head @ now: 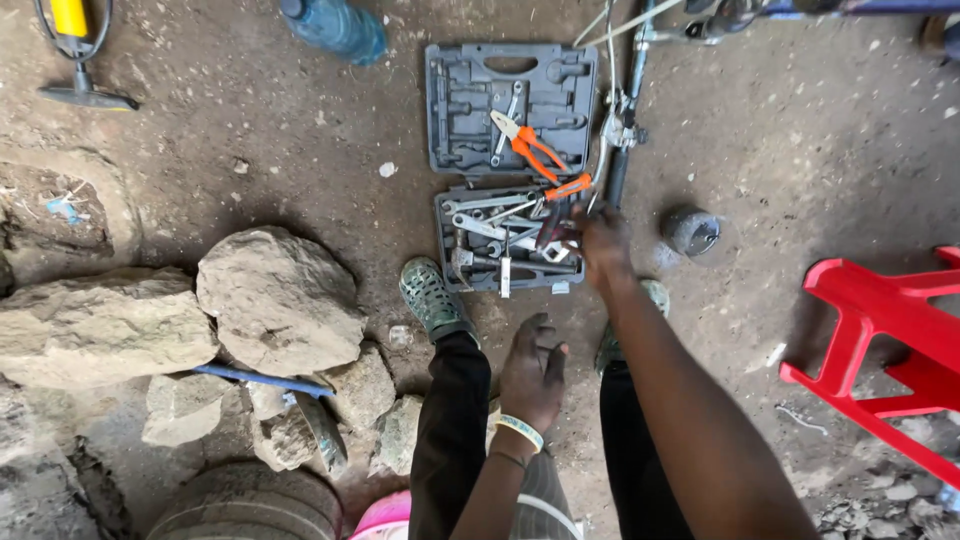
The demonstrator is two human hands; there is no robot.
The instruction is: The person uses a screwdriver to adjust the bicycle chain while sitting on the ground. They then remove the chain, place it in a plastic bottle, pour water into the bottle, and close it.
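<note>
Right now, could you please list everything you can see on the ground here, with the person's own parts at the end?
Tool case: one, grey, open on the dirt, top centre.
Pliers: one, orange handles, lying across the case.
Wrenches: several, silver, loose in the lower half of the case.
Bicycle frame: one, partly seen, right of the case.
Water bottle: one, blue, top edge.
Floor pump: one, yellow barrel, top left.
Rocks: several, grey-brown, left.
Plastic chair: one, red, right edge.
Round metal part: one, grey, right of the case.
Shoes: two, green, below the case.
Left hand: open, over the knee.
Right hand: reaching into the case, grip unclear.
</note>
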